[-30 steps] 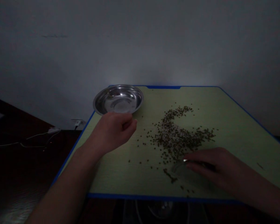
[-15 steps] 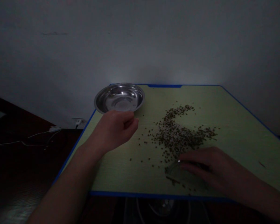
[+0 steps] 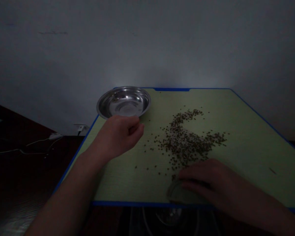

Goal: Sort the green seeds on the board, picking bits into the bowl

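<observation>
My left hand (image 3: 120, 136) is curled into a fist above the left side of the green tabletop (image 3: 127, 183), just in front of a shiny steel basin (image 3: 103, 106). Whatever its fingers may hold is hidden. Low at the near edge, my right hand (image 3: 208, 183) pinches a clear, see-through round piece with a curved rim (image 3: 171, 190); dim light leaves its exact kind unclear. Beyond that hand lies a spread pile of small brown and pale grains (image 3: 186, 141), with stray ones scattered to its left. Inside the basin I see only bare metal.
A blue edge (image 3: 130, 204) runs around the table, which stands against a grey wall (image 3: 162, 42). Below the near edge sits a dark object with a round shiny part (image 3: 170, 216). White cables (image 3: 22, 150) and a plug (image 3: 81, 127) are at the left.
My right hand has drawn the clear piece toward me and slightly left, down to the table's near edge. My left hand keeps its place by the basin. The view has shifted slightly.
</observation>
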Demonstrator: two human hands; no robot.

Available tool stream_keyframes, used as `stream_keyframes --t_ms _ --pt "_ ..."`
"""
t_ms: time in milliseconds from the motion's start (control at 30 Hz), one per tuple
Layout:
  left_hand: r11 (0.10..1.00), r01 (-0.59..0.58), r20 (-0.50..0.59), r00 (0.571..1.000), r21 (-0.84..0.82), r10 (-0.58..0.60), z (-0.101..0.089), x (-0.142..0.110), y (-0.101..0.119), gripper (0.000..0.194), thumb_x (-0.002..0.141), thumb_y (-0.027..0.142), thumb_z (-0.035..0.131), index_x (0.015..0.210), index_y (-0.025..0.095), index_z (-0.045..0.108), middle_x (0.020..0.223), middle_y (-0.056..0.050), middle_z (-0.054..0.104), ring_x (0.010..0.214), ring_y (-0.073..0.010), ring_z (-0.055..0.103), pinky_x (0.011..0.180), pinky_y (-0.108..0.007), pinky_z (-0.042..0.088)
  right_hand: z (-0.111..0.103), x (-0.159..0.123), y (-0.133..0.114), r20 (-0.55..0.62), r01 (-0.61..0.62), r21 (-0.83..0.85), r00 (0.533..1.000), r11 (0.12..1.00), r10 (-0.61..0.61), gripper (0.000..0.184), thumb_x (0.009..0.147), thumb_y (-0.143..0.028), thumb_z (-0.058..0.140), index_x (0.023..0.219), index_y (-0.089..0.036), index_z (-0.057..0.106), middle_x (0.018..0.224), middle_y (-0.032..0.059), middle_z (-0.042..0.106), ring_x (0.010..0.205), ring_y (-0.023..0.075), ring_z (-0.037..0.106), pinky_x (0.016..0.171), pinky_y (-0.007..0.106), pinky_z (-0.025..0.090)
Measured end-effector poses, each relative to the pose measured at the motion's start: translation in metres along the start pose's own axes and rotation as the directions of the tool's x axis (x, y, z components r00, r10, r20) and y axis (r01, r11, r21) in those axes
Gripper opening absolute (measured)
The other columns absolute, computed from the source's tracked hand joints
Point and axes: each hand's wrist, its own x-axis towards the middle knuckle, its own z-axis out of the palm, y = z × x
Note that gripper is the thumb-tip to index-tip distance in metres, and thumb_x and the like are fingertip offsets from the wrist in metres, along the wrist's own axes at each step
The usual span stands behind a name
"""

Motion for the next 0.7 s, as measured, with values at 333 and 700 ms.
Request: stream_keyframes --t_ms 333,700 --pt "1.0 0.013 0.003 1.0 -0.014 -0.013 -0.001 0.0 0.001 0.038 0.082 0.029 0.049 0.051 0.019 0.029 0.045 0.006 0.025 0.043 -0.0077 0.027 0.049 -0.026 0.018 -0.029 -0.02 0.022 -0.227 -0.097 -0.041 0.97 0.994 0.085 0.03 0.093 -0.039 0.048 0.093 -0.028 0.076 0.092 0.0019 0.078 0.076 0.0202 0.073 0.063 0.028 0.058" --pt "0.999 0.011 0.008 1.0 -0.036 -0.011 -0.001 -0.001 0.002 0.038 0.083 0.027 0.05 0.051 0.019 0.03 0.046 0.007 0.026 0.044 -0.0072 0.028 0.048 -0.025 0.018 -0.015 -0.032 0.046 -0.291 -0.195 -0.066 0.942 0.979 0.168 0.03 0.089 -0.04 0.05 0.091 -0.028 0.078 0.088 0.0037 0.078 0.071 0.0244 0.074 0.067 0.036 0.061"
